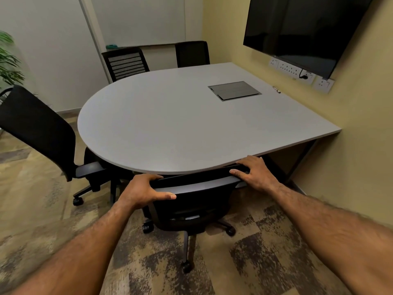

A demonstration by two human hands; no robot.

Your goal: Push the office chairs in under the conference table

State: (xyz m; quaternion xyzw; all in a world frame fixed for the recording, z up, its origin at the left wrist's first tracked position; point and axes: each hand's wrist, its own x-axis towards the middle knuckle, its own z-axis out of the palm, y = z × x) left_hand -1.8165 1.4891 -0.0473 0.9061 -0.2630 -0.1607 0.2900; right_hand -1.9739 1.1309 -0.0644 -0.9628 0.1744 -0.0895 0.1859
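Observation:
A grey conference table [170, 124] with a rounded near end stands against the right wall. Directly before me a black office chair [191, 201] has its backrest top touching the table's near edge, its seat hidden under the top. My left hand [144, 191] grips the left end of that backrest top, and my right hand [254, 172] grips the right end. A second black chair [40, 128] stands at the left, angled, its armrest at the table edge. Two more black chairs [125, 62] [192, 53] sit at the far side, close to the table.
A dark wall screen [297, 28] hangs on the right wall above a row of sockets [291, 71]. A cable hatch [235, 90] is set into the tabletop. A potted plant [8, 58] stands at the far left. The floor is patterned carpet [265, 241].

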